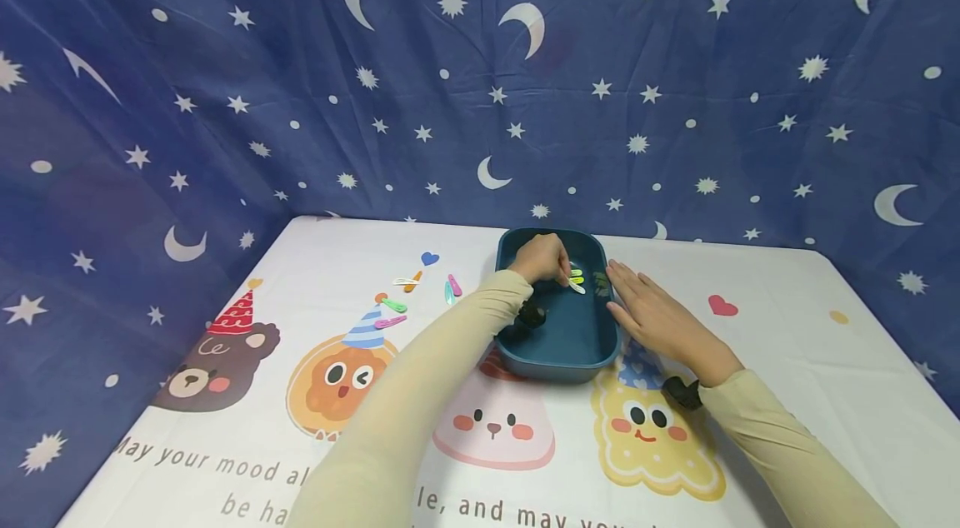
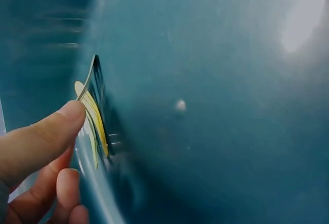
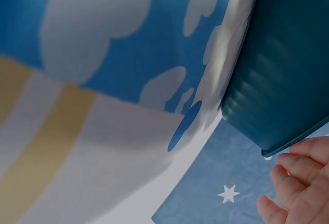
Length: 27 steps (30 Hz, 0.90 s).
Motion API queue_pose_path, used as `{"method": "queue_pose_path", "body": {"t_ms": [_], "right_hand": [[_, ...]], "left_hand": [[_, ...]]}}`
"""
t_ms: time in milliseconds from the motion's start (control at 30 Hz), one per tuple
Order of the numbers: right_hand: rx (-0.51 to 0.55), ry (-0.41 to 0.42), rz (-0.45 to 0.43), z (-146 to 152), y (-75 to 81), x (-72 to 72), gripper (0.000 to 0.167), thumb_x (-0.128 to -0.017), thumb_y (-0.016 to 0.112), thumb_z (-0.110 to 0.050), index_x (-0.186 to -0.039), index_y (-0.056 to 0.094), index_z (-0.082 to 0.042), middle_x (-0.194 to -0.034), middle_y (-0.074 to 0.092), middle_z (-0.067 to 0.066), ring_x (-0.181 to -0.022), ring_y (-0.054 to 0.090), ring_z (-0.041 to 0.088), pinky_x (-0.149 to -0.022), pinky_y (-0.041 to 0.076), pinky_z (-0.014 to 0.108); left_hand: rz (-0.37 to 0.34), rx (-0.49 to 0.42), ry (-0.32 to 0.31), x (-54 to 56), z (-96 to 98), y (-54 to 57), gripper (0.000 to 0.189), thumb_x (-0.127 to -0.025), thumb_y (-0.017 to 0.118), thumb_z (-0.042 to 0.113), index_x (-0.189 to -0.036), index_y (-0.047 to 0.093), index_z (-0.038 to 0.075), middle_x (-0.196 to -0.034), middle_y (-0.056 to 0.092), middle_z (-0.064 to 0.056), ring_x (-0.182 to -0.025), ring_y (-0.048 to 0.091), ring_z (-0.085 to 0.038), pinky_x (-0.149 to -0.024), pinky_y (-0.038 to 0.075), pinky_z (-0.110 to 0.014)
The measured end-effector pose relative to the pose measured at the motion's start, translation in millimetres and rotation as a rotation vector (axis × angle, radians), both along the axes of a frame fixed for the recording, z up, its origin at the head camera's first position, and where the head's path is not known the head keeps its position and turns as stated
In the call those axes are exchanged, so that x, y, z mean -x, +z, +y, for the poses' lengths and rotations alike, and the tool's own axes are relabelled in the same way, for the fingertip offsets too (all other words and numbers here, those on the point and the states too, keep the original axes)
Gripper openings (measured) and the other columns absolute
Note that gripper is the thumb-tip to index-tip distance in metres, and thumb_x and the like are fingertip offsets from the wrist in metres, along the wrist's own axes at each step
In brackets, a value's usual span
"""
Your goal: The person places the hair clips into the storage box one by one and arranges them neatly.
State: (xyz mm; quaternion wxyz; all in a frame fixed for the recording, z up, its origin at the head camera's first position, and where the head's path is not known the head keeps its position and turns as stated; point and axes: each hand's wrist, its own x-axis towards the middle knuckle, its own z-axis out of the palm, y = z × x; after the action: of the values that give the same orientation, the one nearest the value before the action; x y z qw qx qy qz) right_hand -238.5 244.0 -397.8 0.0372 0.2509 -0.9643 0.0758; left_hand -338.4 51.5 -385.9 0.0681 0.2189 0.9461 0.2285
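Curtain (image 1: 480, 95) patterned with moons and stars hangs behind the white-covered table (image 1: 810, 328), where a blue container (image 1: 566, 336) stands, its long axis running away from the person. The right hand (image 1: 656, 316), fingers extended, lies along its outer right side. Inside, toward the far half, the left hand (image 1: 543, 260) pinches a white clip (image 1: 577, 288) between thumb and finger; the clip slants from the fingertips toward the near right. That right wall is the closest edge, while more room stretches toward the near rim. 6 loose clips (image 1: 393, 306) lie on the table, left of the container; 2 yellowish clips (image 1: 576, 279) lie just beside the pinched one.
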Motion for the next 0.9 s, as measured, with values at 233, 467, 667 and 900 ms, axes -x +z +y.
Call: {"method": "queue_pose_path", "body": {"t_ms": [233, 467, 667, 900], "right_hand": [[-0.002, -0.004, -0.024, -0.6, 1.4, -0.1, 0.062, -0.099, 0.044, -0.027, -0.145, 0.022, 0.008, -0.153, 0.023, 0.023, -0.142, 0.023, 0.038, -0.113, 0.019, 0.055], [0.001, 0.000, -0.014, -0.7, 0.7, 0.1, 0.061, -0.098, 0.045, -0.025, -0.145, 0.023, 0.008, -0.153, 0.023, 0.023, -0.141, 0.024, 0.038, -0.112, 0.021, 0.055], [0.000, -0.006, -0.020, -0.8, 0.4, 0.5, 0.062, -0.098, 0.045, -0.026, -0.145, 0.022, 0.008, -0.153, 0.023, 0.023, -0.141, 0.023, 0.038, -0.113, 0.020, 0.054], [0.001, -0.005, -0.008, -0.4, -0.7, 0.4, 0.062, -0.098, 0.045, -0.026, -0.145, 0.023, 0.008, -0.153, 0.024, 0.023, -0.141, 0.024, 0.038, -0.112, 0.021, 0.055]], "left_hand": [[-0.011, 0.004, 0.009, -1.6, -2.3, -1.6, 0.005, -0.072, 0.081, 0.013, -0.074, 0.077, 0.011, -0.079, 0.073, 0.001, -0.069, 0.055, -0.009, -0.061, 0.043, -0.020], [-0.029, 0.040, 0.053, -1.6, -2.1, -2.9, 0.006, -0.071, 0.082, 0.014, -0.072, 0.076, 0.012, -0.078, 0.073, 0.001, -0.069, 0.056, -0.009, -0.059, 0.042, -0.020], [-0.044, 0.080, 0.115, 0.0, -0.5, -6.1, 0.009, -0.069, 0.083, 0.016, -0.069, 0.075, 0.012, -0.076, 0.072, 0.002, -0.065, 0.052, -0.010, -0.055, 0.040, -0.022], [-0.050, 0.105, 0.173, -0.4, -0.1, -7.5, 0.019, -0.067, 0.085, 0.017, -0.061, 0.067, 0.013, -0.065, 0.063, 0.004, -0.058, 0.046, -0.010, -0.050, 0.038, -0.024]]}}
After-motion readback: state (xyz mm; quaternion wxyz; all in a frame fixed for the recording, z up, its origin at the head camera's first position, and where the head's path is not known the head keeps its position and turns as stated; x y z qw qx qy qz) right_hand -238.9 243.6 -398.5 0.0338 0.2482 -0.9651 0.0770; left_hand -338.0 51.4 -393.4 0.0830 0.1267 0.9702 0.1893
